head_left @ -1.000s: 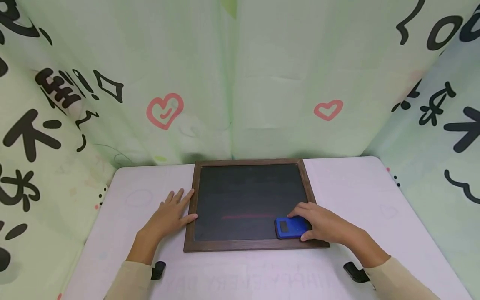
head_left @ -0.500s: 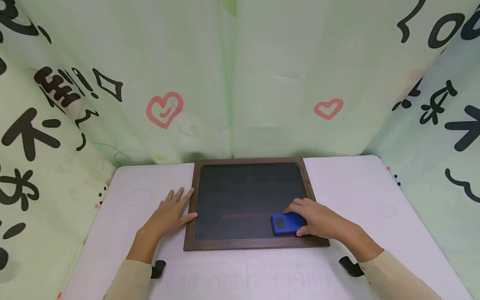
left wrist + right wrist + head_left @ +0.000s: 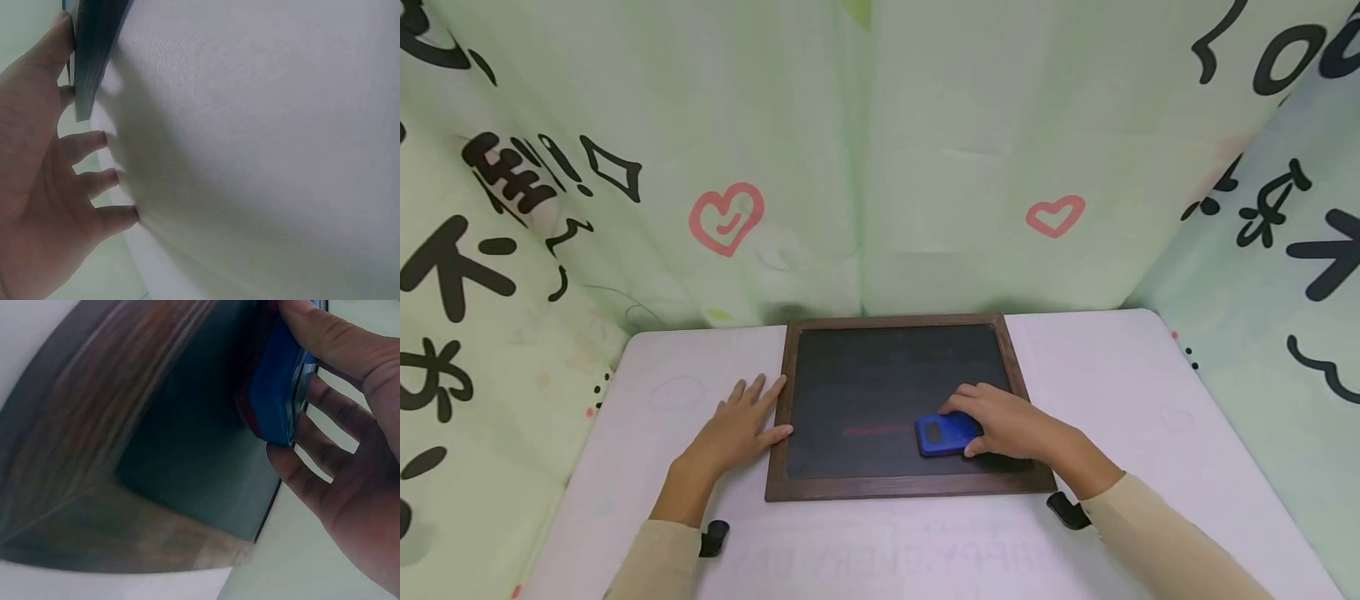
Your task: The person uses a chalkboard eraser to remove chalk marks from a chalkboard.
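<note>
A small blackboard (image 3: 865, 383) in a brown wooden frame lies on the table, with a thin red chalk line (image 3: 874, 431) across its lower middle. My right hand (image 3: 1003, 421) grips a blue board eraser (image 3: 942, 435) between thumb and fingers, flat against the board at the line's right end. In the right wrist view the eraser (image 3: 275, 387) shows a dark red underside facing the board. My left hand (image 3: 730, 433) spreads its fingers at the frame's left edge; thumb and index finger touch the frame, and the other fingertips rest on the tabletop in the left wrist view.
The white table (image 3: 1105, 375) extends to both sides of the board and in front of it. Pale green curtains (image 3: 940, 167) with hearts and black lettering hang behind and on both sides. A dark strapped device (image 3: 1067, 510) sits at the right wrist.
My right hand has slid the eraser left and slightly away from me, from the lower right corner onto the red line, whose visible part is shorter. The left hand stays put.
</note>
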`<control>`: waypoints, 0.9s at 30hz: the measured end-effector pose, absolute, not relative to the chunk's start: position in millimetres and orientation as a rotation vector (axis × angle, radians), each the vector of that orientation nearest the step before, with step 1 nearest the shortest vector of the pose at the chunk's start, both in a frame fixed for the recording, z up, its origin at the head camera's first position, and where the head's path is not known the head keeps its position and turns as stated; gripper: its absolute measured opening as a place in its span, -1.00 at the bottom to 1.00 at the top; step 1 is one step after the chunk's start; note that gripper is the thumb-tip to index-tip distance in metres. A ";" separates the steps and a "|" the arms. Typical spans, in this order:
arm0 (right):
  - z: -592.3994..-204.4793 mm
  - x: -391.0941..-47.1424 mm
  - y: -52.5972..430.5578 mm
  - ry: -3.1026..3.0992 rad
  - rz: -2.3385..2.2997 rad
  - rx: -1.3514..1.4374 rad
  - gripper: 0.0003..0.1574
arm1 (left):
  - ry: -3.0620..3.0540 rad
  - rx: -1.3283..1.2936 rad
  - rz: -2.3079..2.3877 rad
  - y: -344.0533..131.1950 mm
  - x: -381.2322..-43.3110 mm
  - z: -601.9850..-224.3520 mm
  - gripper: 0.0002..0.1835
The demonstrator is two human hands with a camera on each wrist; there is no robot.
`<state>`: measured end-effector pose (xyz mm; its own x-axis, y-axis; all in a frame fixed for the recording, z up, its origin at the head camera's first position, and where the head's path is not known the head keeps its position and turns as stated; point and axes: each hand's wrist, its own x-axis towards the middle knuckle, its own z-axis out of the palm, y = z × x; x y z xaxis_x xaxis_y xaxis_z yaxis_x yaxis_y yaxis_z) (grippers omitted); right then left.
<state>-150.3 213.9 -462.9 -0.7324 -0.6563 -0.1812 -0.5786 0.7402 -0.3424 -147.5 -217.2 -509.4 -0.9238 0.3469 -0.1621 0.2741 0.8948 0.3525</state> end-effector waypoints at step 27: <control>-460.2 -175.3 87.0 2.562 -0.268 -1.048 -0.27 | 2.844 0.479 0.454 -218.4 -145.8 -505.9 -0.23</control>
